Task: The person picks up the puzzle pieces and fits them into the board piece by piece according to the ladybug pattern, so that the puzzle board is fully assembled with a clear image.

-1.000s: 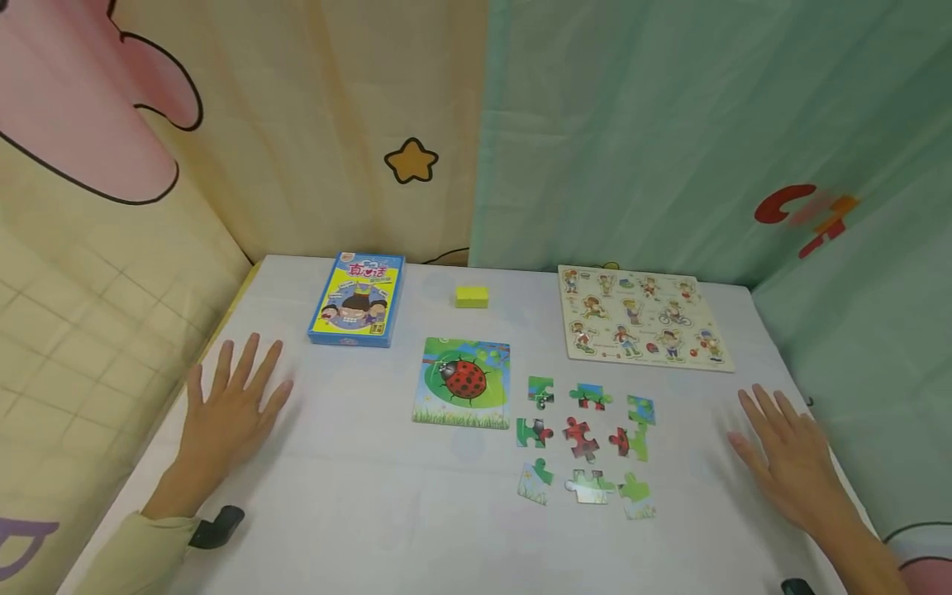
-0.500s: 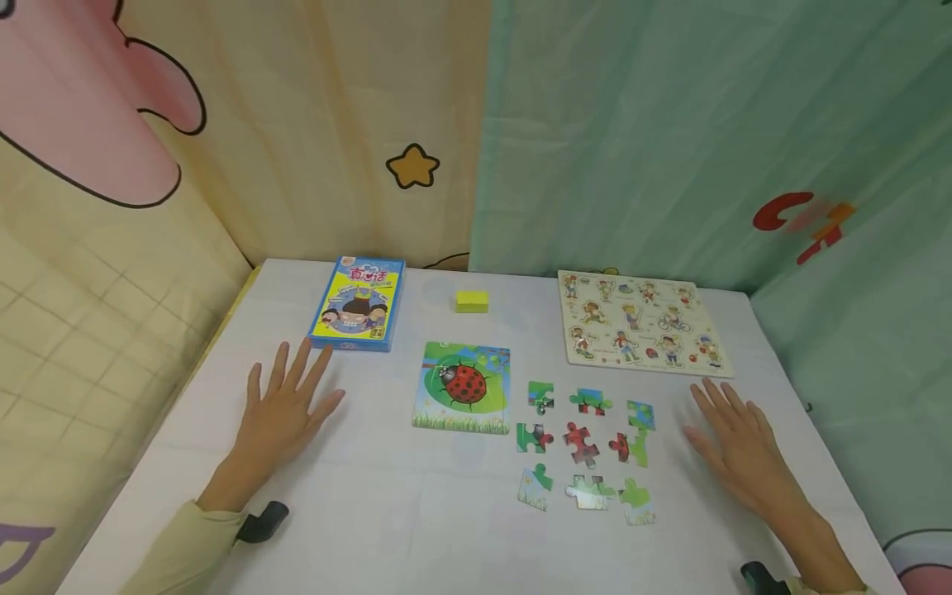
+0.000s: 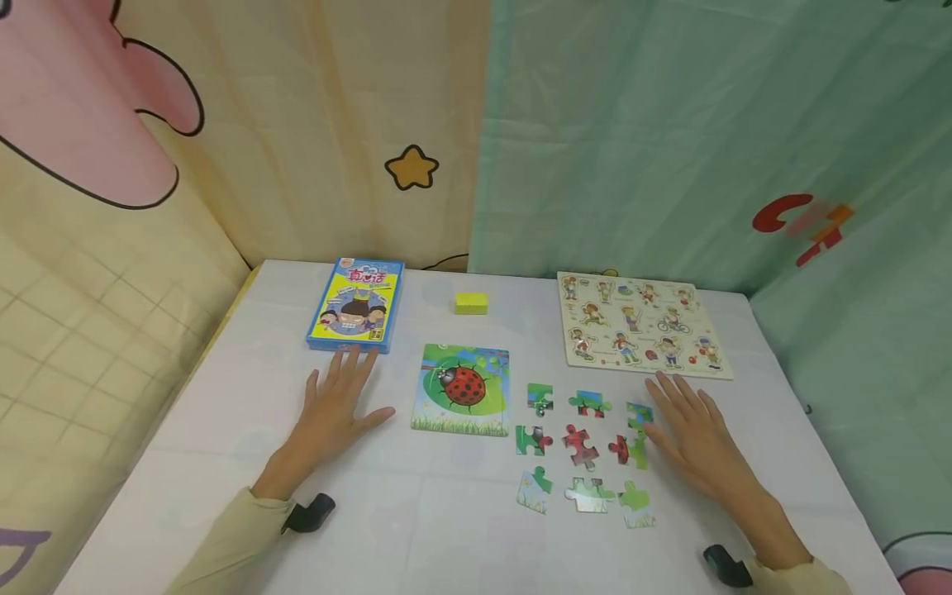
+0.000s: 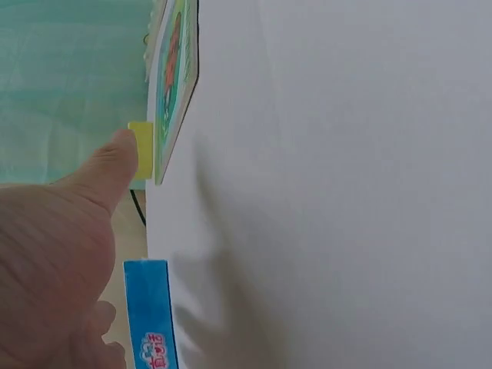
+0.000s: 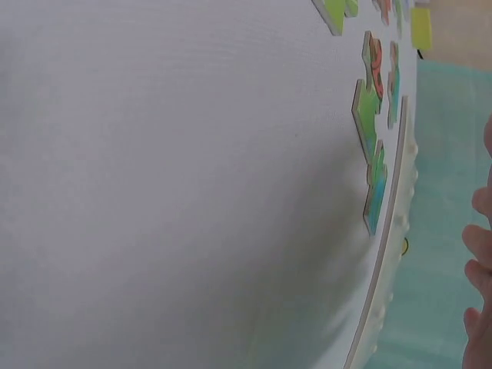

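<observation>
My left hand (image 3: 330,416) hovers with spread fingers just in front of the blue and yellow box (image 3: 355,304), holding nothing. To its right lies the square ladybug picture board (image 3: 463,390). My right hand (image 3: 695,438), fingers straight and holding nothing, is over the table at the right side of the loose jigsaw pieces (image 3: 580,446). Its thumb partly overlaps the upper right piece (image 3: 638,413) in the head view. The pieces lie apart in rough rows, some with red ladybug parts. In the left wrist view my thumb (image 4: 108,169) points towards the yellow block (image 4: 141,150).
A small yellow block (image 3: 471,303) stands near the back of the white table (image 3: 416,529). A pale board with children's figures (image 3: 640,324) lies at the back right. Curtains (image 3: 625,149) hang behind the table.
Both hands have moved inward: the left to the right, towards the front of the box, and the right to the left, up to the jigsaw pieces. The objects have stayed put.
</observation>
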`<state>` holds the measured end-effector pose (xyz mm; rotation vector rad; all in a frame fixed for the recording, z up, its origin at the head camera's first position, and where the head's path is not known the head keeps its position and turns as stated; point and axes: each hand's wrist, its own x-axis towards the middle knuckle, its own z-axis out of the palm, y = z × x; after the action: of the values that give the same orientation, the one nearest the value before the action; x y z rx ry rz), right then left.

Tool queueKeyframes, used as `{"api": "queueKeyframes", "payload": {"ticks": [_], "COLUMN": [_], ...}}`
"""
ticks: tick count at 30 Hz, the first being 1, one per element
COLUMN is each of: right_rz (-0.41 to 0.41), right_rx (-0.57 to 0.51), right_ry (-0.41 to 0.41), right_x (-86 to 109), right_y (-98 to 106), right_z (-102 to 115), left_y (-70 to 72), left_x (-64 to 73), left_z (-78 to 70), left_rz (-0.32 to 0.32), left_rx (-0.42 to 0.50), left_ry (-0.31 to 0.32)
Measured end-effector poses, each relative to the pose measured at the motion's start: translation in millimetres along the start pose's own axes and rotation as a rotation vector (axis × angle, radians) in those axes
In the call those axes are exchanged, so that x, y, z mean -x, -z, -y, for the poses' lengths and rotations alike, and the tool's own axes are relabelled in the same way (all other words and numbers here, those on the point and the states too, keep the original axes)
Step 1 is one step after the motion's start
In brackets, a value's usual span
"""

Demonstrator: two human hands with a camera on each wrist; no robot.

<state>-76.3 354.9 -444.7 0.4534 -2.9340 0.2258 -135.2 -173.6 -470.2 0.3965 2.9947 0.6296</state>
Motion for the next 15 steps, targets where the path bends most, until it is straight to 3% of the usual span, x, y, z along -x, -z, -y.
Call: {"api": "queueKeyframes", "payload": {"ticks": [15], "right_rz": [0.039], "right_rx": [0.012], "right_ry": [0.076], "right_x": [-23.7], "right_y": [-13], "right_z": [20], "left_y": [-24.3], "left_x": [-16.3], "left_z": [-34.5], "left_rz": [0.087], "left_rx": [0.241], "left_ry": [-0.045]}}
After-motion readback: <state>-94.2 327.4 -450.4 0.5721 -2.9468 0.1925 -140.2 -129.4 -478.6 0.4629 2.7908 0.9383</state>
